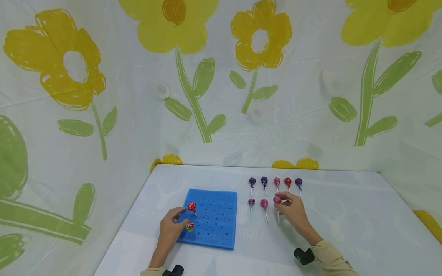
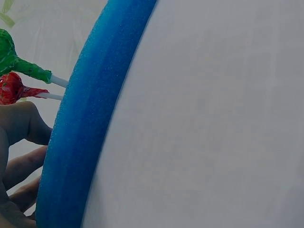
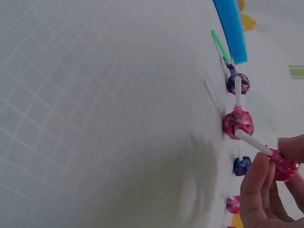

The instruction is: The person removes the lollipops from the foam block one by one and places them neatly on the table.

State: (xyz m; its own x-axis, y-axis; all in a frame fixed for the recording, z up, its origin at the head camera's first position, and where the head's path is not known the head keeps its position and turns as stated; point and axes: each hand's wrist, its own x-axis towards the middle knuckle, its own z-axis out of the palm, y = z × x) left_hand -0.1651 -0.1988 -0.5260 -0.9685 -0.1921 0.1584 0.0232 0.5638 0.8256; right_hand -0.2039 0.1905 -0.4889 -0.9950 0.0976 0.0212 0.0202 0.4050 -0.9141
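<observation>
My right hand [image 1: 292, 210] pinches a pink-wrapped lollipop [image 3: 284, 167] between thumb and fingers, its white stick pointing away from the palm. It is at the right end of the front row, beside a pink lollipop [image 1: 264, 203] and a purple lollipop [image 1: 251, 201] with a green stick. My left hand [image 1: 170, 228] rests at the left edge of a blue foam board [image 1: 215, 218] full of small holes, fingertips against the foam. Two lollipops stand by their sticks in the board's left side: a red lollipop [image 1: 192, 207] and a green-and-red lollipop [image 1: 190, 226], close to the left thumb.
Behind the front row lies a back row of several lollipops, including a purple one [image 1: 264, 180] and a red one [image 1: 288, 181]. The white table [image 1: 338, 214] is backed by a flower-print curtain [image 1: 297, 115]. Dark wrist cameras sit on both forearms.
</observation>
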